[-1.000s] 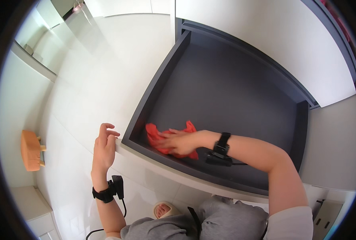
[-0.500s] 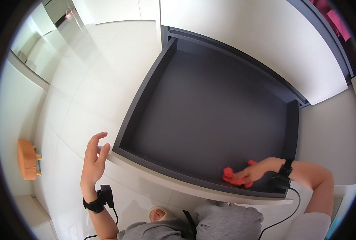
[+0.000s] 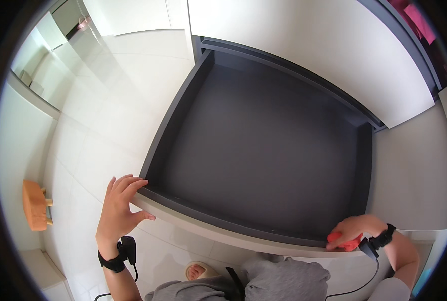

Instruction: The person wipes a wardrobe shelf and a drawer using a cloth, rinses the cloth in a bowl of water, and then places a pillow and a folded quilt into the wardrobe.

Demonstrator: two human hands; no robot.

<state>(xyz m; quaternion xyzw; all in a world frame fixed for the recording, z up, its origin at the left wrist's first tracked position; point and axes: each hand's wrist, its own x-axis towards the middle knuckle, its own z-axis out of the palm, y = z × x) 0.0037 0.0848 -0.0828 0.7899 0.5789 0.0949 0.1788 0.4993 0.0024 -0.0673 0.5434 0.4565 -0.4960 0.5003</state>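
A wide dark grey drawer [image 3: 263,140] is pulled out in front of me, with nothing lying on its bottom. My right hand [image 3: 351,230] is closed on a red cloth [image 3: 345,243] at the drawer's near right corner, by the front edge. Part of the cloth is hidden under the fingers. At the near left corner, my left hand [image 3: 120,208] rests its fingertips on the top of the light drawer front [image 3: 203,220]. Its fingers are stretched out and the thumb is held apart, below the edge.
Above the drawer stands a white cabinet front [image 3: 303,45]. An orange stool [image 3: 34,204] is on the pale tiled floor [image 3: 108,115] at the left. My slippered foot [image 3: 197,271] shows below the drawer front. A cable runs from each wrist strap. Pink fabric [image 3: 419,22] shows at the top right.
My right hand has moved right with the red cloth, into the near right corner. My left hand has come onto the drawer front's left end, its fingers now over the edge.
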